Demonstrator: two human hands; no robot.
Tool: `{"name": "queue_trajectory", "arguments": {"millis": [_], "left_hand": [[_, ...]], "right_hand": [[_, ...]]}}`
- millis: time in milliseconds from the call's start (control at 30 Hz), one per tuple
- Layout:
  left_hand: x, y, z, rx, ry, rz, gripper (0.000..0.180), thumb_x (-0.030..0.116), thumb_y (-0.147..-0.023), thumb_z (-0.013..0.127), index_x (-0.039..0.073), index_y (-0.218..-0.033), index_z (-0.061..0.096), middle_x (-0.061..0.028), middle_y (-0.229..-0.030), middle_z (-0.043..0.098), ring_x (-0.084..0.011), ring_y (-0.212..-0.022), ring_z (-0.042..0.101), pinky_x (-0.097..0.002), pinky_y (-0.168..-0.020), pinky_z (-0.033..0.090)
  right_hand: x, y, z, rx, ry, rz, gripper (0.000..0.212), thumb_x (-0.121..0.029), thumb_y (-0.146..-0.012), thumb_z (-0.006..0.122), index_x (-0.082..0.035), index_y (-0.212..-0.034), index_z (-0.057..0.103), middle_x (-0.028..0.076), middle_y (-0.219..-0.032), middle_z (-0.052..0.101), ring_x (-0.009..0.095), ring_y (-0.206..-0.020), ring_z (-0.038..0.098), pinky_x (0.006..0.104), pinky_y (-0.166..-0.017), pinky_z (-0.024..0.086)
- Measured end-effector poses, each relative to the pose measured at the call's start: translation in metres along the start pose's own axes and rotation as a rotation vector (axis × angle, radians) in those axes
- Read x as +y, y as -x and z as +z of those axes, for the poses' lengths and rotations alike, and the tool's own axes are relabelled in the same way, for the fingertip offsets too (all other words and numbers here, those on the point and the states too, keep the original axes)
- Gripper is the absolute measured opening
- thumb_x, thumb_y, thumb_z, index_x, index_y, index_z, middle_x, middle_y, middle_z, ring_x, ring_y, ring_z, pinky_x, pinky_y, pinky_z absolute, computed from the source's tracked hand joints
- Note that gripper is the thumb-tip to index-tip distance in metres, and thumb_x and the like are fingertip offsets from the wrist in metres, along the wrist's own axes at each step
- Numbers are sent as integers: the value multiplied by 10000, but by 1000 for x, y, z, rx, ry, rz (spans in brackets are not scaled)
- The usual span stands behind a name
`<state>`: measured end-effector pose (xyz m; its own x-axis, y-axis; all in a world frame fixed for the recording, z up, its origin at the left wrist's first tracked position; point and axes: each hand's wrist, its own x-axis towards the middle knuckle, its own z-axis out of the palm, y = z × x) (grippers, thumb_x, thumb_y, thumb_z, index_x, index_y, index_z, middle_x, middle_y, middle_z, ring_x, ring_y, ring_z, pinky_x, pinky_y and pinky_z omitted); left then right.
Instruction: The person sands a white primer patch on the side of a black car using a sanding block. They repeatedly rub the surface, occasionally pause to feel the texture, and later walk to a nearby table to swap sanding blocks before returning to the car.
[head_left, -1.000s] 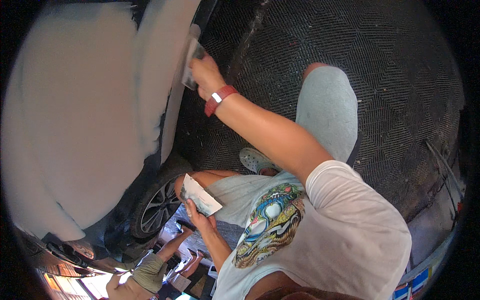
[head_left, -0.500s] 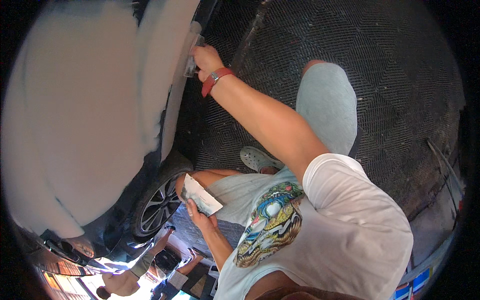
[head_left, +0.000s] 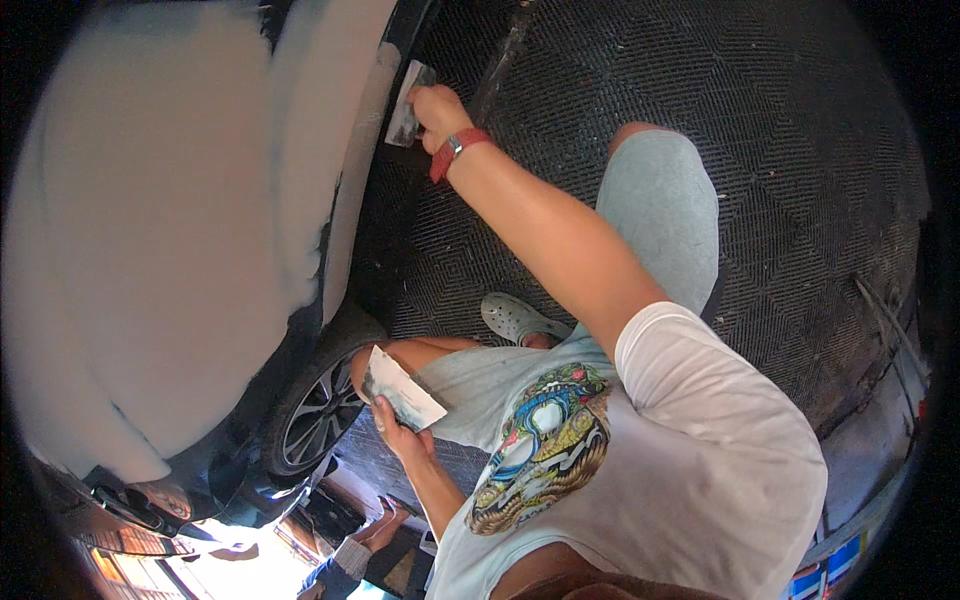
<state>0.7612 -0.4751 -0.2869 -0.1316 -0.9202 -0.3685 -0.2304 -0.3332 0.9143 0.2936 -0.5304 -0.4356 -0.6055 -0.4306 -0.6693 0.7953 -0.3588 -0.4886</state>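
Close by car panel (head_left: 190,220), right fingers (head_left: 427,98) pinch a scraper (head_left: 402,118); by wheel (head_left: 320,420), left fingers (head_left: 382,412) a plate (head_left: 403,388)

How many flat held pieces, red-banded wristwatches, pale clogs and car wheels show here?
Flat held pieces: 2, one in the left hand, one in the right hand
Red-banded wristwatch: 1
Pale clog: 1
Car wheel: 1
Total: 5
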Motion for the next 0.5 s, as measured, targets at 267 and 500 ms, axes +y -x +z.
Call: {"name": "queue_trajectory", "arguments": {"millis": [267,500], "left_hand": [[-5,6,-2,22,0,-7,473,330,-1035,608,55,-1410,523,-90,-1358,608,-238,-1231,609,-399,-1044,513],[-1,2,4,44,-10,-9,549,323,-1027,613,17,-1458,465,-111,-1384,586,-251,-1253,598,-405,-1046,517]], "right_hand": [[-44,27,17,6,-26,39,376,-103,-916,616,46,-1262,618,187,-1282,627,326,-1125,616,446,-851,527],[-40,20,42,-151,-73,-243,477,-108,-926,605,57,-1371,556,171,-1269,649,295,-1112,621,405,-967,489]]}}
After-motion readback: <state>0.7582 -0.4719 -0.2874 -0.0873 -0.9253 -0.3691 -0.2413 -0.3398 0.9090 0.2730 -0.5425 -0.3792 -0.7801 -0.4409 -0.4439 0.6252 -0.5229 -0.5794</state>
